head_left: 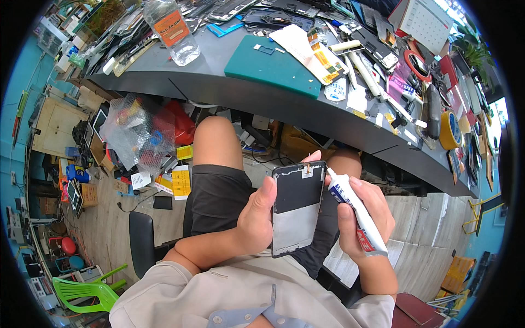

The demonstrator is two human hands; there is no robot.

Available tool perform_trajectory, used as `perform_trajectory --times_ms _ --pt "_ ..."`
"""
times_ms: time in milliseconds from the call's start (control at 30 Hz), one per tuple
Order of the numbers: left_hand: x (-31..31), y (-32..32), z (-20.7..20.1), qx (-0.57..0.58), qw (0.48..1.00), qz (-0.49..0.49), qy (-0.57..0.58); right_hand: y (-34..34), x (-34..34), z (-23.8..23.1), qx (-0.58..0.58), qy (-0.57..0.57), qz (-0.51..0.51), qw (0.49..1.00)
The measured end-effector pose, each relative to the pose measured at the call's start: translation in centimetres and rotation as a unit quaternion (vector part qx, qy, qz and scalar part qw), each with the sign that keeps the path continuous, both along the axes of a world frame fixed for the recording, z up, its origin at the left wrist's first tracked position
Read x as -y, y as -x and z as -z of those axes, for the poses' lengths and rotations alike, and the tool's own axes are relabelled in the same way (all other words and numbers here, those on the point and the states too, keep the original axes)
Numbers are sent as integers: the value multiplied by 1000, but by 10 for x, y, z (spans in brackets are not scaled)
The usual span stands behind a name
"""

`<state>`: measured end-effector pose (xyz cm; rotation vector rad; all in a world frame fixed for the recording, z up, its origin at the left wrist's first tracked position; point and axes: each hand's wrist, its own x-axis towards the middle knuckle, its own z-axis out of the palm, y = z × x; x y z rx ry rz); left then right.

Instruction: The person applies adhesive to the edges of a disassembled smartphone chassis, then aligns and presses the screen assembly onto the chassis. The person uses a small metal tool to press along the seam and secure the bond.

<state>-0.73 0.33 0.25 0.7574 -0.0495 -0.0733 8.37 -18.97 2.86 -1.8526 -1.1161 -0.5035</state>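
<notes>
My left hand holds a phone frame upright over my lap, thumb on its left edge and fingertips showing behind the top. The frame's open back is black above and grey below. My right hand grips a white glue tube with red and blue print. The tube's nozzle touches the frame's upper right edge.
A dark curved workbench carries a green mat, a clear bottle, tape rolls, tools and phone parts. Under it lie a bubble-wrap bag and boxes. A black stool and a green chair stand at left.
</notes>
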Motion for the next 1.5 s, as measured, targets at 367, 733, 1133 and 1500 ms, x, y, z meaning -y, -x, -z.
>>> perform_trajectory --times_ms 367,733,1133,1500 --pt "1 -1 1 -5 1000 1 4 -1 1 0 -9 -6 -3 1000" --pt "0 -1 3 -3 1000 4 0 0 0 1 -11 -1 4 1000" --pt "1 -1 2 0 1000 -6 -12 1 1 2 -19 -3 6 1000" --pt "0 -1 0 -11 1000 -6 -3 1 0 3 -23 0 9 1000"
